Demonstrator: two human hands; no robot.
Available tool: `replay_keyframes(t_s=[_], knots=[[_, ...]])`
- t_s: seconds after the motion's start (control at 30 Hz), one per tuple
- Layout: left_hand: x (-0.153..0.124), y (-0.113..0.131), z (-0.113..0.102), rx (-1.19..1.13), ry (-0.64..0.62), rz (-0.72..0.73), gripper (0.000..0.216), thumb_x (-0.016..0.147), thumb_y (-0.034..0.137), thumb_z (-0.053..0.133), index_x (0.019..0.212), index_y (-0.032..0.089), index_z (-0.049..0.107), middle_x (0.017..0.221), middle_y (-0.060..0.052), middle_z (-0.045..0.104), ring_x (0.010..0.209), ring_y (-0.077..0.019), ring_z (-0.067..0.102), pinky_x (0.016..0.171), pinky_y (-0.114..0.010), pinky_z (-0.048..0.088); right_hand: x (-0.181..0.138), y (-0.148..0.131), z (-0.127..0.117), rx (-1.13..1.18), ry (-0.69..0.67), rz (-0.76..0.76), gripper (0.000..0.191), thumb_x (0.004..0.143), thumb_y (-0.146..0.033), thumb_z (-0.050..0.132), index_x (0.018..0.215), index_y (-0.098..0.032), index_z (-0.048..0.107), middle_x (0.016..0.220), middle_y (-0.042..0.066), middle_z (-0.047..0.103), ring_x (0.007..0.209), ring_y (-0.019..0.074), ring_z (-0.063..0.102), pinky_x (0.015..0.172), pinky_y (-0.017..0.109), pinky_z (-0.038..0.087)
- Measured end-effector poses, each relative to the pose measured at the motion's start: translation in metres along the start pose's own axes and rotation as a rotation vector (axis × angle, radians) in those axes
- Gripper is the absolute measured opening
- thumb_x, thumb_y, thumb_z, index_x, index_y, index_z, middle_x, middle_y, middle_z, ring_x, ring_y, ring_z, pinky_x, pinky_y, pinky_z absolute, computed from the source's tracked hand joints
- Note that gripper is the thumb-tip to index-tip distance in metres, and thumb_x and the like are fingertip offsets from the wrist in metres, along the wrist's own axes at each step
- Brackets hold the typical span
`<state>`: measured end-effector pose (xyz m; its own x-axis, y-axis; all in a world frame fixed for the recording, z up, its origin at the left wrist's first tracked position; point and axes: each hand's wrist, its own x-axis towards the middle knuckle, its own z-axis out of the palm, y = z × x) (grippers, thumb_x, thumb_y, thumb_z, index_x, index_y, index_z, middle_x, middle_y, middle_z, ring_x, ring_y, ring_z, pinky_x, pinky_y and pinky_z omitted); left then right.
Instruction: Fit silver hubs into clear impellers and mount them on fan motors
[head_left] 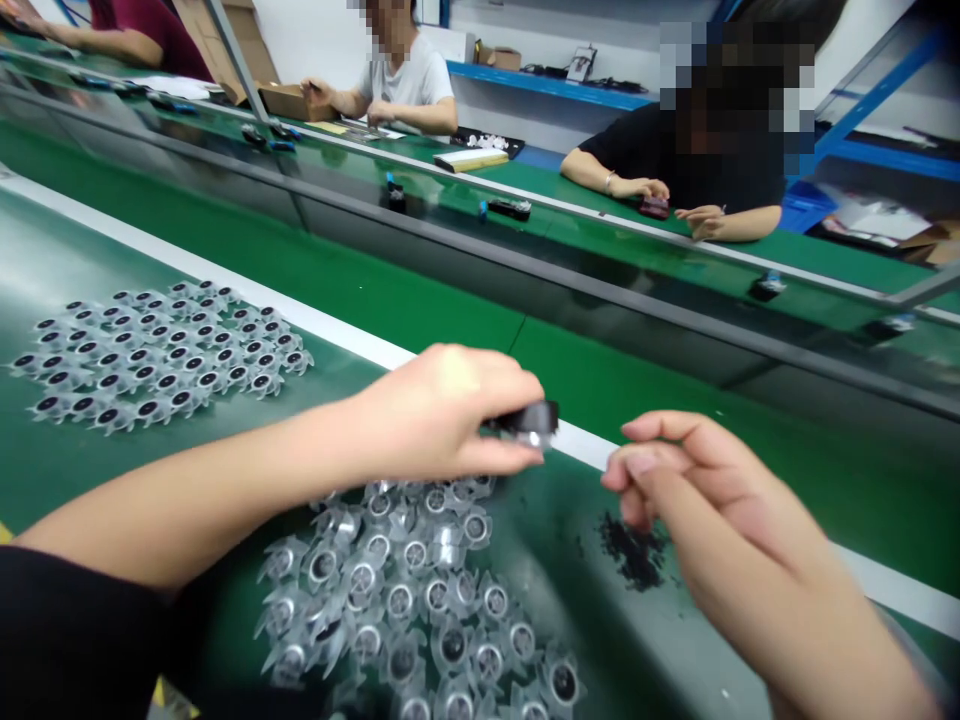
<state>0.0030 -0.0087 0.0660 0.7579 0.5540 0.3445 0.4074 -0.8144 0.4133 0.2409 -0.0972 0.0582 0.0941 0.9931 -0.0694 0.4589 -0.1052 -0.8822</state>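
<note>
My left hand [442, 410] is closed around a small black part with a clear, shiny underside [541, 418], blurred by motion. To its right, my right hand [712, 510] has thumb and forefinger pressed together; anything between them is too small to make out. Below those fingers lies a heap of tiny black bits [636, 550] on the green tabletop. Under my left hand and forearm spreads a loose pile of clear plastic finned parts with silvery round centres [401, 600]. A few of these have dark centres.
At the left, rows of similar clear finned parts with black discs [161, 350] lie on the table. A white strip [337, 335] edges the tabletop. Beyond runs a conveyor [450, 225] with several small black items. Co-workers [409, 85] sit across from me.
</note>
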Motion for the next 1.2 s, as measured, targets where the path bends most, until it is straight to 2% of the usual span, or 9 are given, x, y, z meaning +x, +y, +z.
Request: replay_keyframes(t_s=[0.1,0.17,0.27,0.33,0.5,0.6,0.73,0.93,1.2], knots=[[0.018,-0.036,-0.001,0.193,-0.019,-0.160,0.025,0.089,0.040,0.068,0.099,0.018,0.071,0.089,-0.002,0.071,0.084,-0.0185,0.068,0.071,-0.027,0.047,-0.001,0.019,-0.017,-0.230,0.013,-0.072,0.028,0.094,-0.052,0.057,0.101,-0.026,0.064,0.069,0.000,0.066,0.057,0.0153,0.061,0.043,0.022,0.043],[0.032,-0.061,0.006,0.357,-0.061,-0.301,0.040,0.092,0.040,0.064,0.124,0.017,0.065,0.112,-0.008,0.070,0.096,-0.0226,0.068,0.078,-0.029,0.049,-0.008,0.038,-0.021,-0.367,0.016,-0.171,0.025,0.096,-0.048,0.057,0.100,-0.025,0.066,0.071,0.000,0.067,0.057,0.0157,0.063,0.046,0.024,0.047],[0.054,-0.089,0.025,0.495,-0.138,-0.419,0.065,0.096,0.026,0.054,0.157,0.013,0.034,0.149,-0.020,0.046,0.112,-0.0282,0.066,0.091,-0.035,0.050,-0.023,0.069,-0.018,-0.588,0.063,-0.375,0.017,0.099,-0.038,0.056,0.099,-0.024,0.065,0.081,0.002,0.069,0.064,0.0165,0.066,0.055,0.027,0.052],[0.065,-0.097,0.038,0.499,-0.221,-0.425,0.071,0.095,0.020,0.054,0.160,0.013,0.027,0.159,-0.023,0.033,0.120,-0.0333,0.062,0.097,-0.039,0.050,-0.034,0.085,-0.012,-0.685,0.074,-0.478,0.014,0.101,-0.032,0.053,0.099,-0.023,0.063,0.085,0.004,0.068,0.071,0.0173,0.067,0.060,0.028,0.053],[0.064,-0.081,0.042,0.468,-0.417,-0.399,0.066,0.096,0.040,0.058,0.156,0.018,0.042,0.171,-0.017,0.011,0.142,-0.0456,0.041,0.113,-0.054,0.040,-0.051,0.099,0.002,-0.746,0.051,-0.543,0.012,0.103,-0.025,0.050,0.104,-0.020,0.062,0.096,0.006,0.068,0.085,0.0184,0.068,0.076,0.031,0.055],[0.045,-0.055,0.020,0.383,-0.371,-0.211,0.055,0.095,0.026,0.057,0.150,0.023,0.051,0.167,-0.013,0.027,0.144,-0.0387,0.041,0.117,-0.050,0.036,-0.047,0.099,0.005,-0.815,0.019,-0.575,0.014,0.102,-0.022,0.050,0.106,-0.018,0.063,0.099,0.008,0.068,0.088,0.0204,0.067,0.080,0.033,0.055],[0.019,-0.028,-0.005,0.037,-0.598,0.050,0.050,0.088,0.005,0.049,0.128,0.027,0.069,0.140,-0.001,0.063,0.124,-0.0177,0.062,0.105,-0.024,0.047,-0.038,0.098,0.004,-0.929,-0.031,-0.681,0.017,0.102,-0.018,0.049,0.106,-0.015,0.066,0.101,0.009,0.070,0.090,0.0240,0.066,0.082,0.037,0.053],[0.011,-0.026,0.009,-0.078,-0.769,0.049,0.056,0.081,0.004,0.056,0.129,0.028,0.070,0.127,-0.001,0.070,0.115,-0.0199,0.066,0.096,-0.026,0.051,-0.033,0.088,0.007,-1.100,-0.074,-0.838,0.027,0.087,0.002,0.048,0.099,-0.009,0.070,0.091,0.011,0.072,0.077,0.0260,0.064,0.064,0.037,0.048],[0.019,-0.038,0.026,-0.193,-0.739,0.085,0.039,0.084,0.015,0.071,0.121,0.023,0.074,0.114,-0.005,0.073,0.105,-0.0208,0.068,0.085,-0.026,0.051,-0.021,0.078,0.019,-1.213,-0.084,-0.812,0.023,0.076,0.005,0.052,0.082,-0.014,0.064,0.075,0.007,0.061,0.064,0.0259,0.059,0.053,0.037,0.041]])
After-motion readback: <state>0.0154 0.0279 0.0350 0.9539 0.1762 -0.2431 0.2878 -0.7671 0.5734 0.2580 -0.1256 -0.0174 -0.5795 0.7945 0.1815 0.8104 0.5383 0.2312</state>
